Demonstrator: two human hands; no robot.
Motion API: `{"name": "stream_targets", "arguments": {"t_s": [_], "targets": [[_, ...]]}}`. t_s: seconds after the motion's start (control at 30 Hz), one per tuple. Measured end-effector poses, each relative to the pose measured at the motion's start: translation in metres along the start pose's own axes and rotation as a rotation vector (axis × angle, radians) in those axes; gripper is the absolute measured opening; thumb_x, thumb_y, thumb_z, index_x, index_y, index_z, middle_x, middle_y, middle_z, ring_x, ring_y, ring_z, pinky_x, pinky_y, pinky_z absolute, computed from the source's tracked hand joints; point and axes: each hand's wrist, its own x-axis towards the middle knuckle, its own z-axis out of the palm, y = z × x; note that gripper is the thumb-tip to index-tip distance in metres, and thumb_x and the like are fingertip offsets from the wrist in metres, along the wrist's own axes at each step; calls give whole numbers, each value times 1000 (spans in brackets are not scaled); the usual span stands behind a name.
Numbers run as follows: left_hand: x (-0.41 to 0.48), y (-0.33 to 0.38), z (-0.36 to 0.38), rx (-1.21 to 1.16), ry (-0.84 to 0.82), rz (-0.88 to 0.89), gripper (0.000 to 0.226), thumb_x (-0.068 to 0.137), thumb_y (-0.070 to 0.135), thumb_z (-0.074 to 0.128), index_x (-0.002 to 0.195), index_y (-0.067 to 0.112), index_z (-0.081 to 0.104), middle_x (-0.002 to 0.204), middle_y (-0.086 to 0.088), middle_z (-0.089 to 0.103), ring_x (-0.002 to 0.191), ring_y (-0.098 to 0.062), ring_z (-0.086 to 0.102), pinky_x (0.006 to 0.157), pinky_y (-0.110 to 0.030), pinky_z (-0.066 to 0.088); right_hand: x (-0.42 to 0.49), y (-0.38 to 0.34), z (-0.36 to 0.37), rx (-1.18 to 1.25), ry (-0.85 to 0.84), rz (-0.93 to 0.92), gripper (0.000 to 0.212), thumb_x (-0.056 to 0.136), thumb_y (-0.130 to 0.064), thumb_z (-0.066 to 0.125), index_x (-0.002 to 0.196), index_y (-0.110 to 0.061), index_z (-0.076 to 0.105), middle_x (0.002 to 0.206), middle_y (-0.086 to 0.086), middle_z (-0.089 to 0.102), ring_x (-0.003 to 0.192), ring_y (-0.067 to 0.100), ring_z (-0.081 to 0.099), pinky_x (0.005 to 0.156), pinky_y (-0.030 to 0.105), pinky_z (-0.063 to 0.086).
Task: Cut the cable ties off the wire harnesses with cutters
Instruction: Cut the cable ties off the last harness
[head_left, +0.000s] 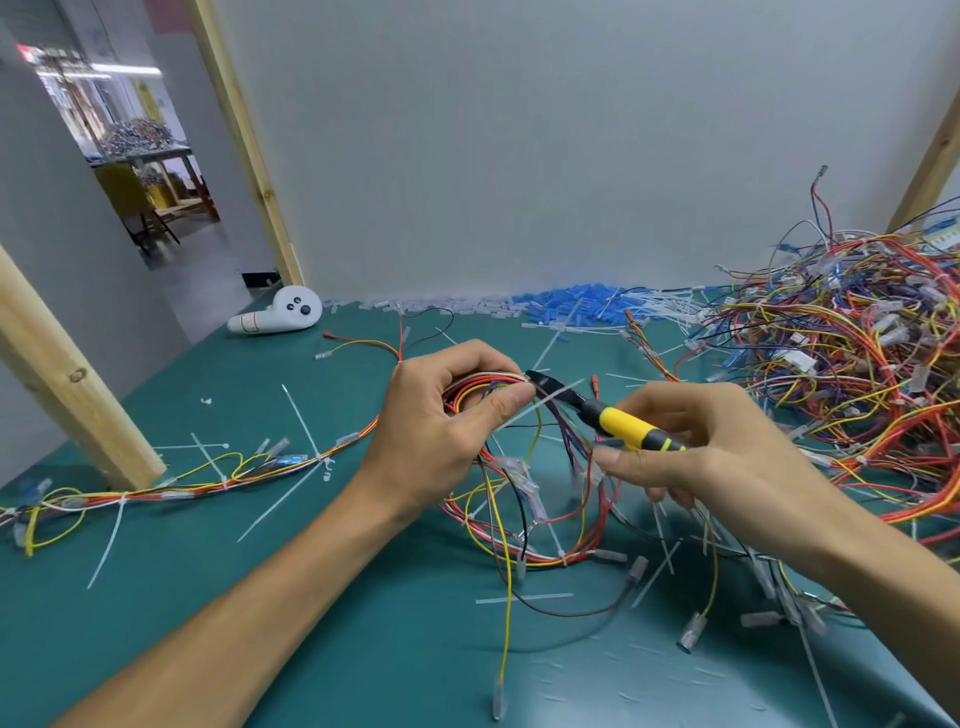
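Cable tie (540, 406) in question juts out white from the looped wire harness (483, 387) that the left hand (441, 431) grips, fingers curled over the bundle and thumb pressed beneath, held above the middle of the table (337, 649). Where the tie wraps the wires is hidden behind the thumb and the black nose of the cutters (626, 422), so I cannot tell whether the blades are round it or only beside it. The right hand (722, 457) holds the cutters by their yellow and black handles, fingers curled about them. The palm covers most of the handles, and how far the jaws stand apart does not show. The rest of the harness hangs down and sprawls on the table beneath both hands, its clear-sleeved terminals blurred near the right wrist.

Along the right edge lies a big tangled pile of harnesses (841, 364), cut off by the frame. A second harness (208, 480) stretches toward the left edge, past a wooden post (67, 384). Loose ties (301, 422) lie scattered over the green surface. Against the far edge sit a heap of blue sleeves (571, 301) and clear ones (457, 304), and near the far left corner a white handheld controller (280, 313) lies on its side
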Motion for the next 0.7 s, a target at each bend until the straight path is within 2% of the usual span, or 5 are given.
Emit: {"name": "stream_targets", "arguments": {"t_s": [0.13, 0.3, 0.37, 0.47, 0.7], "targets": [[-1, -2, 2, 26, -28, -5, 10, 88, 22, 79, 87, 14, 75, 73, -10, 69, 69, -35, 62, 63, -42, 52, 0, 2, 2, -2, 131, -77, 19, 82, -29, 87, 92, -18, 76, 78, -5, 74, 66, 7, 65, 58, 15, 47], [-1, -5, 4, 29, -55, 7, 12, 91, 17, 80, 102, 19, 78, 61, 11, 54, 56, -9, 45, 59, -21, 39, 1, 5, -3, -27, 154, -56, 15, 85, -27, 86, 88, -16, 76, 66, 0, 70, 55, 13, 48, 54, 24, 38], [-1, -2, 5, -20, -64, 0, 14, 91, 13, 80, 104, 19, 80, 67, 3, 65, 57, -24, 50, 58, -30, 45, 1, 4, -4, 38, 137, -12, 16, 84, -26, 86, 84, -15, 75, 62, 3, 63, 55, 18, 42, 50, 24, 34], [1, -1, 5, -64, -53, -14, 13, 90, 12, 80, 101, 16, 81, 88, -1, 79, 80, -44, 67, 75, -47, 56, 2, 3, -4, 93, 158, 35, 20, 80, -27, 89, 80, -13, 74, 62, 5, 55, 53, 18, 38, 44, 18, 30], [2, -3, 4, -47, -19, 16, 8, 90, 9, 78, 98, 10, 80, 89, -1, 77, 83, -14, 72, 77, -24, 55, 2, -4, -1, 308, 154, 104, 24, 70, -29, 89, 75, -12, 73, 70, 12, 59, 53, 19, 33, 44, 19, 22]]}}
